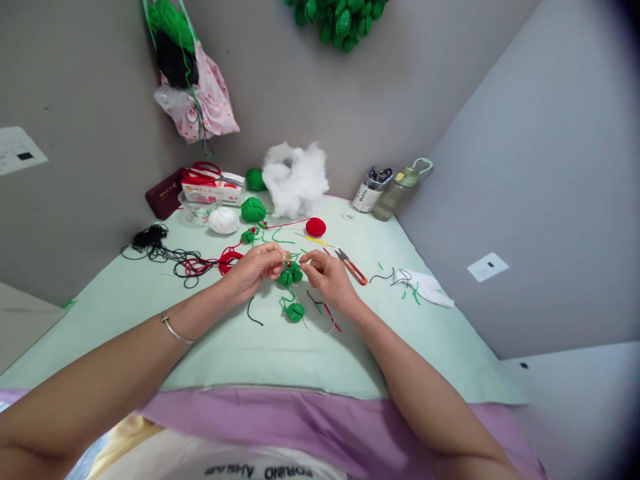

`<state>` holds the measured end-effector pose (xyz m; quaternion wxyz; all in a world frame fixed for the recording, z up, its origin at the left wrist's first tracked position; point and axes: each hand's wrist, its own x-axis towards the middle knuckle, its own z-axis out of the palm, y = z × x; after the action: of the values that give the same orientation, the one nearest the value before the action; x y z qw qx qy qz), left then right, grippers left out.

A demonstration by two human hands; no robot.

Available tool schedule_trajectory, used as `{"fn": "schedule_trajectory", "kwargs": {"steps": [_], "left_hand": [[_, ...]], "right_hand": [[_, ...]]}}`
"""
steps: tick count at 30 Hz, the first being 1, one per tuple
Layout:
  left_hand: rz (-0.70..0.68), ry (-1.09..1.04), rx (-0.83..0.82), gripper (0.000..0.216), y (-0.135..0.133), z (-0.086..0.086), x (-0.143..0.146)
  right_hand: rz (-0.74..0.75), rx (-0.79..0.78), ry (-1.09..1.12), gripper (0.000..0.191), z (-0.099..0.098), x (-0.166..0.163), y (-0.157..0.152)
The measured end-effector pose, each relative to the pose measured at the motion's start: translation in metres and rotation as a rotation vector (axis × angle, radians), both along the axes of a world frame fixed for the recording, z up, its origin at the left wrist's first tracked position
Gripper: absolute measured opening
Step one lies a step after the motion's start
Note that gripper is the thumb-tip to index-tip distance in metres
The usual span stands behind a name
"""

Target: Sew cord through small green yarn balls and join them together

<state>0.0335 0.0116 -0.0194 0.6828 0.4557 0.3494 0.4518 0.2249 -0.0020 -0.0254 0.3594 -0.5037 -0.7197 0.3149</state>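
My left hand (259, 267) is closed in a pinch at the top of a small green crocheted piece (286, 277), where bits of red and green show at the fingertips. My right hand (327, 277) is beside it, thumb and fingers pinched together. What lies between those right fingertips is too small to make out. Two round green lobes with dark lines hang just below the hands. Nearer to me on the mat, a separate green crocheted ball (295, 312) rests with a loose green yarn tail.
Orange thread snips (351, 267) and a yellow-handled hook (316, 239) lie beyond my right hand. A red yarn ball (315, 227), green yarn ball (253, 209), white yarn ball (223, 221) and white stuffing (295, 179) sit behind. Black yarn (150, 237) tangles at left; a bottle (397, 193) stands back right.
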Motion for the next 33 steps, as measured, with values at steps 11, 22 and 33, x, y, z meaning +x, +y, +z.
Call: {"fn": "schedule_trajectory", "kwargs": {"steps": [11, 22, 33], "left_hand": [[-0.055, -0.034, 0.038, 0.017, -0.004, 0.004, 0.002], [-0.292, 0.349, 0.230, 0.024, -0.005, -0.007, 0.003], [0.092, 0.696, 0.602, 0.031, 0.017, -0.020, -0.009]], "right_hand": [[-0.059, -0.058, 0.259, 0.024, 0.008, 0.002, 0.004], [-0.002, -0.109, 0.575, 0.020, 0.022, 0.009, 0.002], [-0.013, -0.244, 0.794, 0.026, 0.035, 0.029, 0.008]]}}
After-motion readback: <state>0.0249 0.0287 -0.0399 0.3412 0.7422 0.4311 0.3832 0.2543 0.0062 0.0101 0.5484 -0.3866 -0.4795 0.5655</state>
